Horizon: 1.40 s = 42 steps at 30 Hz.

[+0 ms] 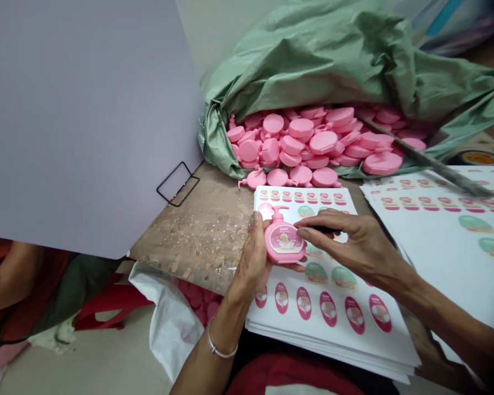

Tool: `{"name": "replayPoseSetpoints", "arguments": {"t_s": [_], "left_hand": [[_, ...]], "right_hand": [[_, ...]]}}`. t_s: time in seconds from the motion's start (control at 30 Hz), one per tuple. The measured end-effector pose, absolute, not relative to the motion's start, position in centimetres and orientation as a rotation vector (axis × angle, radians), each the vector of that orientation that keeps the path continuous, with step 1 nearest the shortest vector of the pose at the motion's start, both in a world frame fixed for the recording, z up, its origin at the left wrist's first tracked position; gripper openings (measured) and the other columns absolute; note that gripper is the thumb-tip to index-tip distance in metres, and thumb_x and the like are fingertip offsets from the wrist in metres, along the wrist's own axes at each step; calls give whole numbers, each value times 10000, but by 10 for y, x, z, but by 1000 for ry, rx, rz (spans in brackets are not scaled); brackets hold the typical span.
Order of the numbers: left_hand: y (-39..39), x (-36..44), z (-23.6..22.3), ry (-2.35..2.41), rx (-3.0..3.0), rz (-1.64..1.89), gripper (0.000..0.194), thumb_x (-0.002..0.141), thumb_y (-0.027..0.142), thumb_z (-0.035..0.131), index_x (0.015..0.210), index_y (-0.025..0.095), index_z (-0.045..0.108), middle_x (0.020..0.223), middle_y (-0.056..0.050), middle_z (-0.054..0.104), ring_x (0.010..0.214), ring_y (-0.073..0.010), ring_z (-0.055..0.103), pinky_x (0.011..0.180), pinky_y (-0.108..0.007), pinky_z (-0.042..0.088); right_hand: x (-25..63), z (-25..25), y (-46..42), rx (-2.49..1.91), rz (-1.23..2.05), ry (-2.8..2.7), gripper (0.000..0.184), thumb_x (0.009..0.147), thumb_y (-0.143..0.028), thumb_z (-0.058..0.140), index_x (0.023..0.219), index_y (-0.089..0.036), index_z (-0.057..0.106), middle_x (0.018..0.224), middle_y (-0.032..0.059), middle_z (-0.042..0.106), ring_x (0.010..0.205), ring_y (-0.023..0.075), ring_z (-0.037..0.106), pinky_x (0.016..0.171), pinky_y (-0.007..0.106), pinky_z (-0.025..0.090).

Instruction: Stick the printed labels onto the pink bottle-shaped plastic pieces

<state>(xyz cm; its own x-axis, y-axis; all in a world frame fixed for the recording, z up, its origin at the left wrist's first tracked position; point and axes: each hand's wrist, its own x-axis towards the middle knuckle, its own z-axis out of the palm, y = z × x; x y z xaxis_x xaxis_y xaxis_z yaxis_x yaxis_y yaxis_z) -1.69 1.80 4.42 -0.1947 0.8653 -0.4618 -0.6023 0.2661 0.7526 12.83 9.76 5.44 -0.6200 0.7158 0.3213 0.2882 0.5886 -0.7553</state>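
Hands work together on one pink pump bottle. Left hand [253, 260], with a metal bangle [221, 345] at the wrist, clamps the pink pump bottle [285, 244] from behind, thumb along its left edge. Right hand [354, 241] enters from 3 o'clock, with its fingertips [302, 233] against the bottle's right shoulder. A dark object lies under the right fingers; its type cannot be determined.

Bottle position: over the near stack of label sheets [333, 323], at the center of the view. Contact with the sheets cannot be confirmed. Long axis: 12 to 6 o'clock, with a slight tilt. Pump head: 12 o'clock. Spout: 10 o'clock.

Status, complete: an oval label [286, 242] sits on the bottle front. Status, remaining: loose pink bottles [300, 142] in a green plastic sack [313, 66] at 12 o'clock show no labels where visible. Rows of oval labels stay on the near stack and on a second stack of sheets [456, 247] at 3 o'clock, beside the tabletop [189, 230] edge.
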Motion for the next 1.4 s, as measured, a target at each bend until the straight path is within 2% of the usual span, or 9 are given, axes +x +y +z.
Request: {"name": "replayPoseSetpoints", "arguments": {"t_s": [0.37, 0.43, 0.57, 0.73, 0.83, 1.0, 1.17, 1.27, 1.4], "left_hand": [[16, -18, 44, 1132, 323, 1357, 679, 893, 663, 343, 1257, 125, 540, 1018, -147, 686, 783, -236, 705, 576, -316, 603], [14, -20, 42, 1108, 444, 1355, 628, 856, 639, 473, 1208, 127, 558, 1019, -142, 675, 781, -233, 699, 586, -322, 604], [7, -22, 36, 1125, 609, 1330, 513, 713, 367, 765, 1128, 144, 561, 1004, -96, 646, 785, -209, 683, 645, -346, 610], [-5, -28, 35, 1130, 627, 1224, 525, 658, 292, 801, 1111, 169, 564, 1001, -83, 648, 842, -232, 679, 681, -369, 605], [-12, -50, 24, 1306, 633, 1237, 520, 715, 418, 744, 1139, 168, 576, 931, -86, 670, 795, -236, 679, 621, -328, 572], [-11, -108, -10, 2233, 877, 1152, 420, 812, 559, 566, 766, 150, 650, 709, -62, 618, 721, -231, 593, 698, -349, 482], [-4, -127, -15, 2710, 1289, 1040, 394, 830, 441, 580, 1087, 152, 653, 1170, -165, 568, 1112, -345, 495, 961, -510, 386], [5, -118, -1, 2558, 1337, 1345, 336, 869, 395, 546, 1108, 181, 646, 1193, -139, 555, 1114, -282, 526, 941, -410, 435], [25, -102, 16, 1882, 832, 1574, 416, 863, 537, 522, 875, 147, 666, 919, -109, 672, 715, -171, 622, 654, -268, 492]], "right_hand": [[125, 56, 97, -764, 816, -2213, 175, 843, -407, 621, 857, -270, 728, 776, 16, 719, 668, 170, 618, 584, 315, 465], [127, 53, 99, -761, 661, -2277, 209, 856, -425, 596, 866, -259, 723, 777, 37, 719, 712, 201, 635, 661, 360, 469], [126, 43, 100, -921, 305, -2288, 408, 807, -528, 620, 1067, -218, 674, 970, 119, 717, 941, 321, 639, 849, 486, 435], [111, 22, 112, -958, 609, -2194, 713, 718, -572, 678, 1309, -218, 491, 1250, 136, 619, 1064, 295, 619, 835, 423, 511], [100, 12, 151, -1142, 639, -2210, 594, 757, -567, 636, 1216, -198, 555, 1158, 129, 668, 996, 280, 650, 798, 395, 515], [62, 2, 233, -1484, 439, -2357, 412, 788, -524, 569, 989, -179, 671, 863, 120, 725, 867, 310, 671, 684, 376, 466], [31, -9, 271, -1491, 500, -2439, 315, 644, -503, 689, 649, -190, 649, 630, 67, 675, 626, 241, 630, 536, 305, 396], [35, -3, 276, -1394, 548, -2463, 273, 681, -463, 675, 652, -193, 642, 532, 15, 626, 542, 183, 585, 515, 274, 380], [56, 23, 247, -1125, 468, -2413, 296, 723, -389, 673, 927, -178, 641, 860, 64, 714, 768, 206, 633, 652, 287, 430]]}}
